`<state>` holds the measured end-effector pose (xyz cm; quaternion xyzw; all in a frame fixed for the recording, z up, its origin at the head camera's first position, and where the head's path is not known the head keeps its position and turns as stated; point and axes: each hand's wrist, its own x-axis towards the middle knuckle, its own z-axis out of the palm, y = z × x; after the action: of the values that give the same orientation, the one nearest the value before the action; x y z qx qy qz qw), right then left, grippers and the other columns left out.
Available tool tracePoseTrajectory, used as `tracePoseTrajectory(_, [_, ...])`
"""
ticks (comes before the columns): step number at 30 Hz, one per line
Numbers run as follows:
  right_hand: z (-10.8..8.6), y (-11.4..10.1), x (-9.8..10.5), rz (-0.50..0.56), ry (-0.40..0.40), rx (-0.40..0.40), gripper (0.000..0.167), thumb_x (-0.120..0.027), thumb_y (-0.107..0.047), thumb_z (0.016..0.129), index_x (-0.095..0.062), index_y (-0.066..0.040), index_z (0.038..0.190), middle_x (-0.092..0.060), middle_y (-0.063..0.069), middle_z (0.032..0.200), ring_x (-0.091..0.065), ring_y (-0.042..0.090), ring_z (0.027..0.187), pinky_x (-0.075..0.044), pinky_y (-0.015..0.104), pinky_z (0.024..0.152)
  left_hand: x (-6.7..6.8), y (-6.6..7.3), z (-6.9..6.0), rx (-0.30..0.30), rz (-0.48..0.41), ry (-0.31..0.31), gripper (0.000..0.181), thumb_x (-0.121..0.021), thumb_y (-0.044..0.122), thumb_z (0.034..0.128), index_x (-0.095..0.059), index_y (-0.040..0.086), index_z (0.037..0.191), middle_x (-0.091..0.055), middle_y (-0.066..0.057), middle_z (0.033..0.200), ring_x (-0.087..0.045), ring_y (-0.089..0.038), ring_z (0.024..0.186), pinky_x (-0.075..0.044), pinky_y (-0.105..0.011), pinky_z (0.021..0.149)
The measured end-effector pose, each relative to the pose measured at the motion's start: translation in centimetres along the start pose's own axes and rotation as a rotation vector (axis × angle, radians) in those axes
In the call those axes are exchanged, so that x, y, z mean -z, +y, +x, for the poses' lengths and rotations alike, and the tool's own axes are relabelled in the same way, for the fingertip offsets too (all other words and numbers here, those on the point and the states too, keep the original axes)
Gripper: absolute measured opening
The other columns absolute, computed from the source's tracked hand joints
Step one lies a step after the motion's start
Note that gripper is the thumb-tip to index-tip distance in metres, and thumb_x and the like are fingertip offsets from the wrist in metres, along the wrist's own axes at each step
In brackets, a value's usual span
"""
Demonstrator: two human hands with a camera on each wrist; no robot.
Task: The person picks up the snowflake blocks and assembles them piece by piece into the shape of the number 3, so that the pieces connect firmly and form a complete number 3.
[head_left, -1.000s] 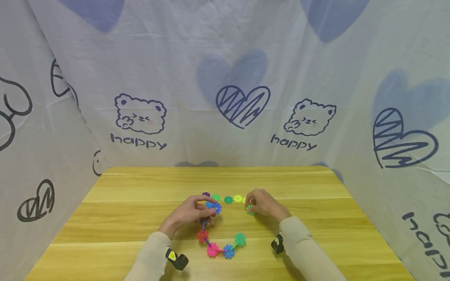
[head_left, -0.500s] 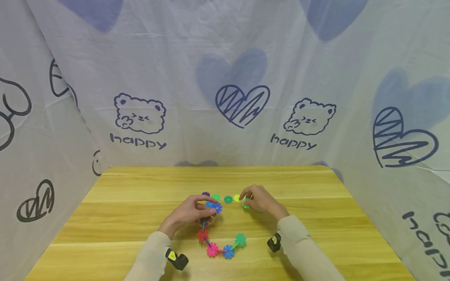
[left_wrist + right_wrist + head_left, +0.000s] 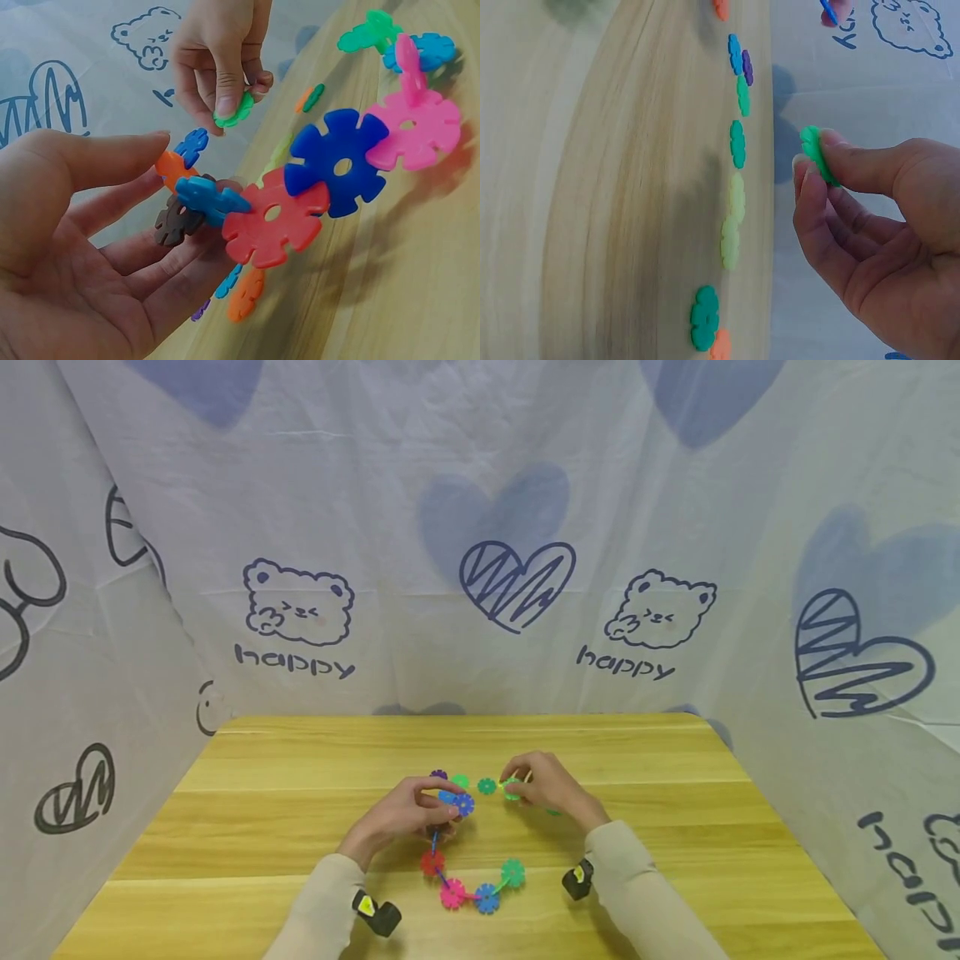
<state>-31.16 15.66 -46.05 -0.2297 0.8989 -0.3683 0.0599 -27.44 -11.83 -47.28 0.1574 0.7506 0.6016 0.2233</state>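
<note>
A curved chain of notched plastic discs, with a red disc [image 3: 275, 214], a dark blue disc [image 3: 343, 163] and a pink disc [image 3: 415, 129], extends from my left hand [image 3: 97, 255]. That hand holds the chain's end, where an orange disc [image 3: 174, 169], a blue disc [image 3: 193, 147] and a brown disc [image 3: 177, 223] show by the fingers. Between thumb and fingertips my right hand [image 3: 885, 217] pinches a light green disc [image 3: 817, 155], raised above the table. In the head view the right hand [image 3: 551, 787] is to the right of the left hand [image 3: 405, 814], the two apart.
Loose discs lie in a row on the wooden table [image 3: 300, 827]: a green one [image 3: 738, 144], pale yellow ones [image 3: 730, 244], a dark green one [image 3: 704, 318] and an orange one [image 3: 246, 295], among several others. A printed cloth [image 3: 405, 652] hangs behind the table.
My right hand has moved left, toward the left hand, carrying the light green disc. The left hand and its chain have stayed nearly still.
</note>
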Motion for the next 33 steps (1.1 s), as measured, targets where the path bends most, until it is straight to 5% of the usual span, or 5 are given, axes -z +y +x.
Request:
tracePoseTrajectory(7, [0.0,-0.4,-0.1,0.016,0.001,0.011,0.015,-0.068,-0.004,0.097,-0.075,0.000,0.110,-0.072,0.014,0.083,-0.062,0.012,0.060,-0.050,0.023,0.056,0.1,0.1,-0.1,-0.012,-0.010,-0.018,0.039,-0.068,0.015,0.1001,-0.062,0.002,0.137,-0.074,-0.031,0.110,-0.077,-0.026,0.087,-0.062,-0.034,0.072])
tracePoseTrajectory(25, [0.2,-0.9,-0.5,0.050,-0.001,0.017,0.017,-0.068,0.000,0.097,-0.075,0.000,0.112,-0.069,0.009,0.084,-0.063,0.011,0.063,-0.054,0.023,0.058,0.0,0.0,0.2,-0.027,0.028,0.004,0.037,-0.070,0.017,0.0995,-0.063,0.003,0.133,-0.075,-0.031,0.102,-0.074,-0.027,0.082,-0.057,-0.031,0.070])
tracePoseTrajectory(33, [0.2,-1.1,-0.4,0.054,-0.010,0.029,0.017,-0.068,0.000,0.096,-0.075,0.000,0.111,-0.070,0.011,0.083,-0.063,0.009,0.063,-0.054,0.022,0.058,0.1,-0.1,0.3,-0.030,0.046,0.030,0.036,-0.068,0.018,0.1006,-0.064,0.004,0.134,-0.074,-0.030,0.110,-0.075,-0.031,0.090,-0.062,-0.040,0.081])
